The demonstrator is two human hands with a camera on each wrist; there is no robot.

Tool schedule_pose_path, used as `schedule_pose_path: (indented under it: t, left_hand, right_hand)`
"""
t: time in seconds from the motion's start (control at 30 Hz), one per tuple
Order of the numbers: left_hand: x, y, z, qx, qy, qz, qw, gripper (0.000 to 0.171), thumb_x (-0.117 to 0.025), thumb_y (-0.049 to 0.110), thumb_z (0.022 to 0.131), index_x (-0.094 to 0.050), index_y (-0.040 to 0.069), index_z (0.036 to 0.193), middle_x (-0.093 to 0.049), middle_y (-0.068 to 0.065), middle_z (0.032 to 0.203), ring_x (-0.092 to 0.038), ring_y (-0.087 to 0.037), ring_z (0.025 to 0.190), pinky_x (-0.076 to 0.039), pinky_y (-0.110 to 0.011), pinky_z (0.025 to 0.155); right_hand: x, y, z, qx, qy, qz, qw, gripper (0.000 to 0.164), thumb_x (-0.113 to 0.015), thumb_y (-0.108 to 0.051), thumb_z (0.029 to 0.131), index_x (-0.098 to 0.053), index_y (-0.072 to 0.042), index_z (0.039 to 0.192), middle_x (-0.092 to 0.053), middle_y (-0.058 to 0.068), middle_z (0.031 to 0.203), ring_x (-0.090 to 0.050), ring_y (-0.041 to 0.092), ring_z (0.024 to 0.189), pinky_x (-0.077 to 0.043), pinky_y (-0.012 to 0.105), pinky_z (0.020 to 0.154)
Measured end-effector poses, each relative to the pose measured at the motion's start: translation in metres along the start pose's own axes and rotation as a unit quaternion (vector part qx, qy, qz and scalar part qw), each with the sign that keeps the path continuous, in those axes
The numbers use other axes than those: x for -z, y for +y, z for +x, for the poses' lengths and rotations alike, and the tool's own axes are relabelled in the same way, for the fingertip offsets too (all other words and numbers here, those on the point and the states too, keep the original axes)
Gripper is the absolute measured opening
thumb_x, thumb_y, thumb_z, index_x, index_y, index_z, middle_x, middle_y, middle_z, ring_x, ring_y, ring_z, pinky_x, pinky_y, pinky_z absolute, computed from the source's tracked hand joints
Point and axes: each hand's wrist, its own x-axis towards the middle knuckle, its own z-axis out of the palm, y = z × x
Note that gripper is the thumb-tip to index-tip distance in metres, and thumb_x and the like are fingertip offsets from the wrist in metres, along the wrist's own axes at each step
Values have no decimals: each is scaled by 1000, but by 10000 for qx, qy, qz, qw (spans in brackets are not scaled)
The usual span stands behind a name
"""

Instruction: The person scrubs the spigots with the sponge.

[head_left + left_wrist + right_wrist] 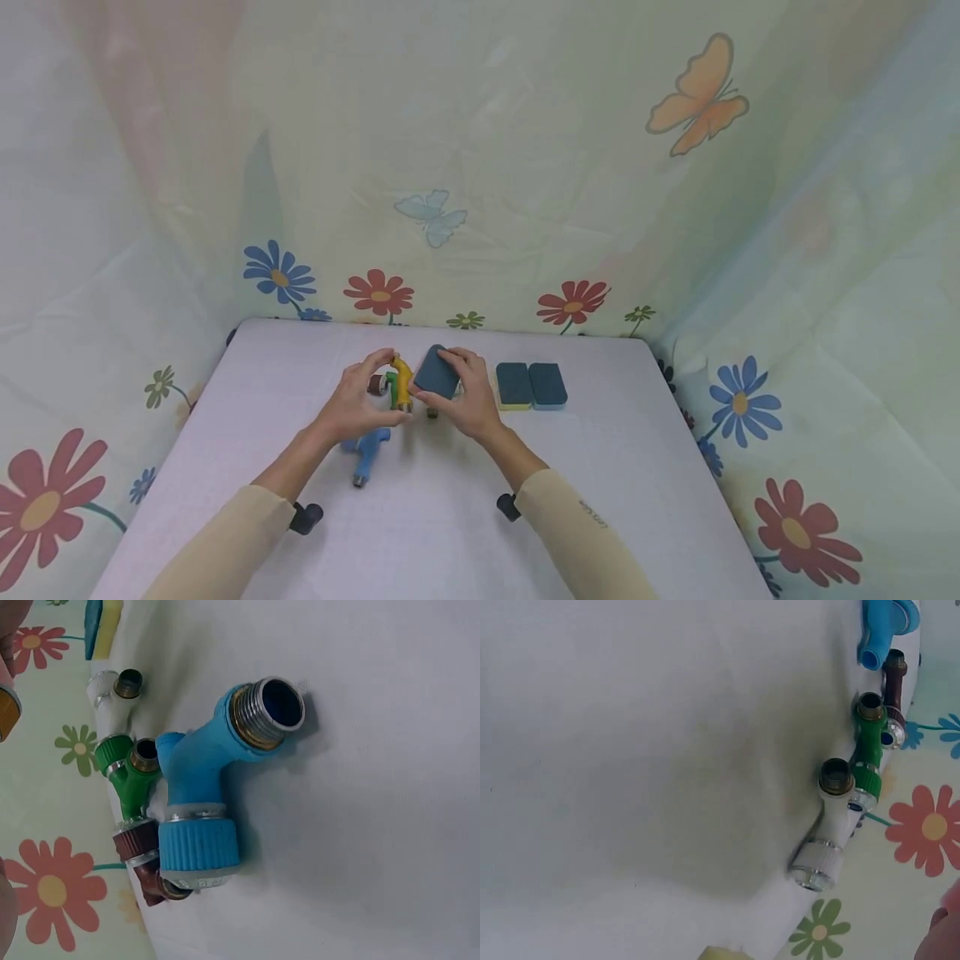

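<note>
In the head view my left hand [352,407] holds a yellow pipe fitting [403,383] upright between thumb and fingers, its threaded metal end pointing down. To its right, my right hand [474,400] grips a dark blue scouring sponge [435,377], tilted. The sponge and the fitting are close together; whether they touch I cannot tell. A blue fitting [199,769] lies nearest, below the left hand. Behind it lie brown [141,847], green [135,787] and white [831,829] fittings with ribbed collars; the hands partly hide these in the head view.
Two dark-topped sponges [513,384] lie side by side right of the right hand. The white tabletop [600,492] ends at a floral curtain [495,250] behind and at both sides. Black wrist-camera parts [306,518] stick out beside the sleeves.
</note>
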Motion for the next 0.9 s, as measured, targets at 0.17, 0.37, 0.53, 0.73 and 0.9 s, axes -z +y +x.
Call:
schedule_pose_path:
  t: [0.17,0.37,0.53,0.73,0.9]
  left_hand:
    - [0,-2,1,36,13,-369,9993,105,-93,40,76,-33,23,161,-48,-7,161,-37,-35,152,-30,-73,119]
    - [1,-3,0,166,62,-833,9964,100,-92,37,79,-34,25,160,-47,-6,161,-39,-34,151,-33,-68,120]
    - [-5,-4,0,235,260,-1381,9898,89,-88,28,84,-38,27,158,-48,-5,160,-40,-32,151,-34,-66,121]
    - [-10,3,1,-9,17,-672,9977,87,-86,40,85,-41,26,157,-40,-9,160,-41,-35,146,-37,-67,118]
    - [-9,6,2,-88,-150,-124,9998,86,-87,46,82,-43,27,154,-35,-7,158,-42,-34,141,-42,-63,117]
  right_hand:
    - [-2,0,3,-13,424,-370,9984,83,-84,-57,82,-54,-23,151,-45,8,154,-43,30,139,-54,51,106]
    - [-1,13,9,-1110,729,67,9911,82,-81,-59,83,-54,-21,150,-47,10,154,-42,31,143,-46,54,115]
    - [-5,15,4,-2324,267,2178,9475,72,-71,-64,90,-57,-22,146,-56,7,149,-52,27,135,-49,50,113]
    - [-9,7,6,-2305,-143,3590,9043,69,-61,-66,96,-57,-15,143,-60,10,138,-58,23,120,-54,45,107]
    - [-8,4,10,-2254,-87,3561,9068,71,-64,-67,93,-58,-16,142,-61,8,137,-58,21,118,-54,46,108]
